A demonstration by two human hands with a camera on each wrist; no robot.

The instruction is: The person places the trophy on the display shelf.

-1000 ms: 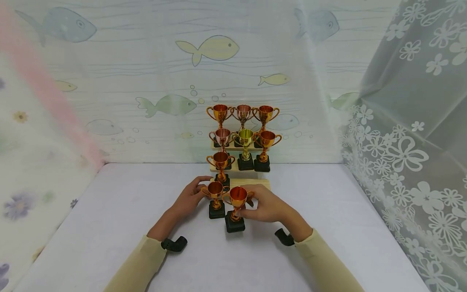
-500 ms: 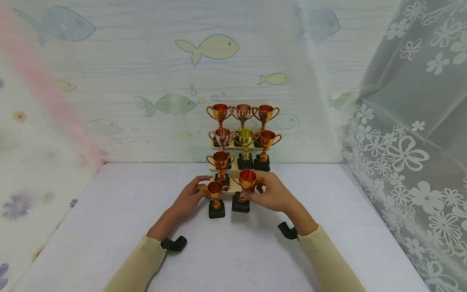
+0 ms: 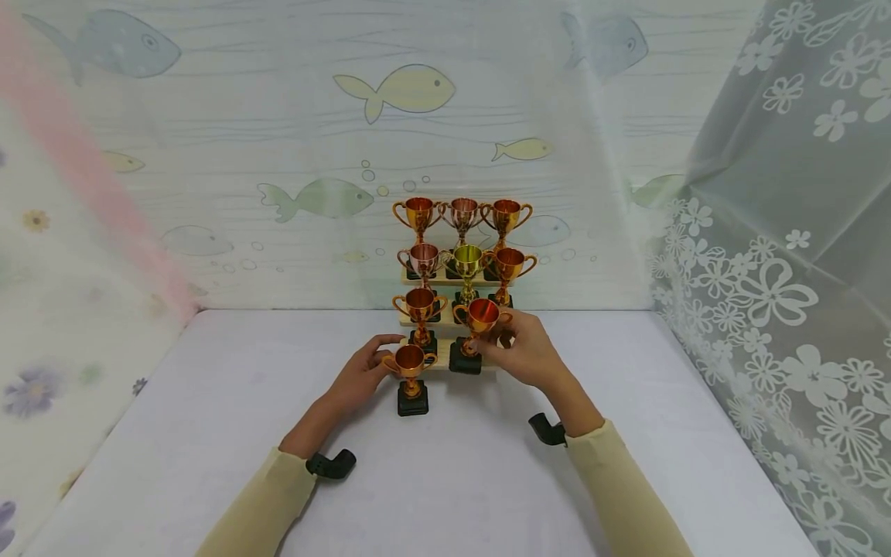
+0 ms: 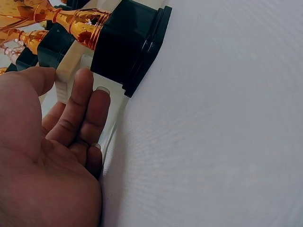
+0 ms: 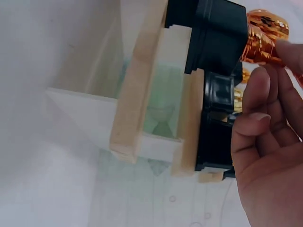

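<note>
My right hand (image 3: 527, 352) pinches an orange-gold trophy cup (image 3: 483, 316) by its stem, thumb and fingertips around it. Its black base overlaps the lowest wooden step in the head view; the right wrist view shows that base (image 5: 221, 35) close over the step (image 5: 137, 94). My left hand (image 3: 362, 375) grips the left end of the tiered display stand (image 3: 440, 354), thumb and fingers either side of the wooden board (image 4: 65, 80). Another orange-gold trophy (image 3: 411, 362) stands upright on the table just in front of the stand, close to the left fingertips.
Several trophies fill the upper steps in rows, among them a yellow-gold one (image 3: 468, 261) and a pink one (image 3: 424, 259). On the lowest step's left side stands one orange-gold trophy (image 3: 421, 305). A fish-print curtain (image 3: 299, 155) hangs behind the white table (image 3: 244, 402).
My right hand has carried its trophy away from me and slightly right, from over the table to the lowest step. My left hand stays at the stand's left end.
</note>
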